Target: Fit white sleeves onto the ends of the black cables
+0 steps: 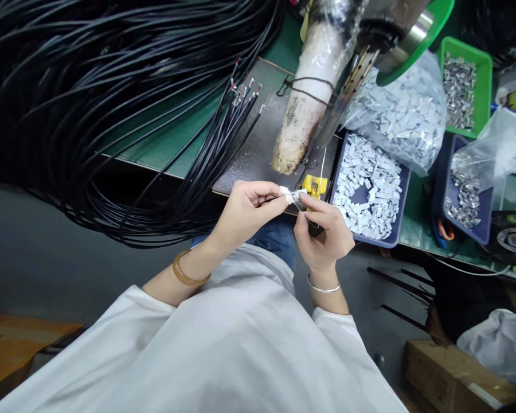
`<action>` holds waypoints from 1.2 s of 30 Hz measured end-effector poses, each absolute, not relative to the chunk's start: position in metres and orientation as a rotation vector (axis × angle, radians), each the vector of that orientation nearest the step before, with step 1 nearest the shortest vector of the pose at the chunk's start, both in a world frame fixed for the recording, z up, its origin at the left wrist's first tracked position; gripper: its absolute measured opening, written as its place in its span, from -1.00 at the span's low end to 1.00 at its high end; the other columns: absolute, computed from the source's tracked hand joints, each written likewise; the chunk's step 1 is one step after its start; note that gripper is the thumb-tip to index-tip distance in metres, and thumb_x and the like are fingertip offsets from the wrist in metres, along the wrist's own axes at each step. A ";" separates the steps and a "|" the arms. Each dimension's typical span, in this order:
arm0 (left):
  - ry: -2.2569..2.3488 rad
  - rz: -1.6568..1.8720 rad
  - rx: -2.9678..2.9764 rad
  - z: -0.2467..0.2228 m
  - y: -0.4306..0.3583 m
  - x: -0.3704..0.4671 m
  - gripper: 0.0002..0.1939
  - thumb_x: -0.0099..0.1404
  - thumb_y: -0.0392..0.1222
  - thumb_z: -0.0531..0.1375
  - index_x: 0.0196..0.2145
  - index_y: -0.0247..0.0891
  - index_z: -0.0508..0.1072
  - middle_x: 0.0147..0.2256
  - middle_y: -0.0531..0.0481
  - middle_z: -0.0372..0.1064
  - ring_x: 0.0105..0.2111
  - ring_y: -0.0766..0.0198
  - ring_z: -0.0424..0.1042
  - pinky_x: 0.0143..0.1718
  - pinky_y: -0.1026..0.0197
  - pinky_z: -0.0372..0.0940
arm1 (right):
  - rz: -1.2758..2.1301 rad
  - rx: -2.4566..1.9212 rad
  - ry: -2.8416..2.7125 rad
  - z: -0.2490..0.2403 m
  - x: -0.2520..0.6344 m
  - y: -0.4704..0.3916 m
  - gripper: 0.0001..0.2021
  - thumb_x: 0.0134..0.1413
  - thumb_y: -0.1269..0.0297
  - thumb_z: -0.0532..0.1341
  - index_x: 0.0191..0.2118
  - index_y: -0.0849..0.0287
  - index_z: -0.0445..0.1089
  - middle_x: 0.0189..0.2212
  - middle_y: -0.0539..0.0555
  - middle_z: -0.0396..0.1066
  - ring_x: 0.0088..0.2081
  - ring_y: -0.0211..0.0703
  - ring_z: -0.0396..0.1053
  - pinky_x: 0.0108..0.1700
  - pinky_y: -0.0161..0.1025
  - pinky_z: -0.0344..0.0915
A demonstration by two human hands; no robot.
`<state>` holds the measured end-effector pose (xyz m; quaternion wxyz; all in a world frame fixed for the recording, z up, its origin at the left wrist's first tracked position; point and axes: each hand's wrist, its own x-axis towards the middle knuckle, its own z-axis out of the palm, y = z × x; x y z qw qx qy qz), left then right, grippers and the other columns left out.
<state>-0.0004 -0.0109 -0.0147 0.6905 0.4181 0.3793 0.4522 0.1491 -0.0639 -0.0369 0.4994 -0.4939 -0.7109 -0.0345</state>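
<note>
My left hand is closed in a pinch, with white wrapping on a fingertip. A short dark stretch of cable shows between its thumb and forefinger. My right hand meets it from the other side, its fingertips pinched on a small white connector. Thin wires run between the two sets of fingertips, too fine to tell whether they sit in the connector. Just behind stands a yellow fixture on a dark board, partly hidden by my right fingers.
Black cables with stripped ends cover the left. A worn white tube slants down above the board. To the right are a blue tray of white connectors, a bag of more, a green bin and another blue tray of metal parts.
</note>
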 end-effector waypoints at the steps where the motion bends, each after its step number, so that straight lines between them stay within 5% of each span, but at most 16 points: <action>1: 0.867 1.015 0.932 -0.014 -0.010 0.000 -0.91 0.04 -0.26 0.41 -0.53 -0.31 0.59 -0.58 0.11 0.40 -0.58 0.47 0.26 -0.45 0.36 0.29 | -0.110 -1.180 -1.736 -0.038 0.149 -0.063 -0.78 0.11 0.49 0.32 -0.16 0.08 0.39 -0.13 0.05 0.63 -0.16 -0.19 0.62 -0.14 -0.26 0.59; 8: 0.938 1.086 1.016 -0.011 -0.007 0.005 -0.92 0.07 -0.31 0.31 -0.55 -0.32 0.56 -0.54 0.05 0.47 -0.51 0.41 0.38 -0.44 0.36 0.31 | 0.189 -1.243 -1.596 -0.037 0.149 -0.061 -0.89 0.24 0.44 0.20 -0.17 0.08 0.33 0.09 0.14 0.52 -0.02 -0.07 0.59 -0.12 -0.07 0.64; 13: 0.944 1.121 1.059 -0.010 -0.006 0.006 -0.89 0.13 -0.32 0.28 -0.54 -0.32 0.55 -0.54 0.07 0.43 -0.52 0.42 0.35 -0.45 0.38 0.28 | 0.243 -1.230 -1.576 -0.031 0.149 -0.056 -0.87 0.21 0.47 0.23 -0.19 0.09 0.35 0.04 0.12 0.55 -0.11 -0.14 0.61 -0.15 -0.14 0.65; 19: 0.976 1.135 1.131 -0.007 -0.006 0.004 -0.91 0.12 -0.30 0.29 -0.52 -0.34 0.57 -0.56 0.08 0.40 -0.56 0.45 0.28 -0.54 0.40 0.19 | 0.201 -1.239 -1.616 -0.025 0.146 -0.056 -0.90 0.21 0.44 0.24 -0.20 0.09 0.38 0.05 0.14 0.53 0.06 -0.04 0.55 -0.06 -0.01 0.65; 36: 1.016 1.003 1.252 -0.015 -0.006 -0.002 -0.88 0.12 -0.28 0.28 -0.52 -0.33 0.57 -0.56 0.05 0.35 -0.57 0.43 0.23 -0.56 0.39 0.13 | 0.191 -1.284 -1.544 -0.029 0.145 -0.059 -0.89 0.17 0.43 0.29 -0.22 0.08 0.41 -0.09 0.07 0.60 -0.12 -0.12 0.61 -0.20 -0.17 0.62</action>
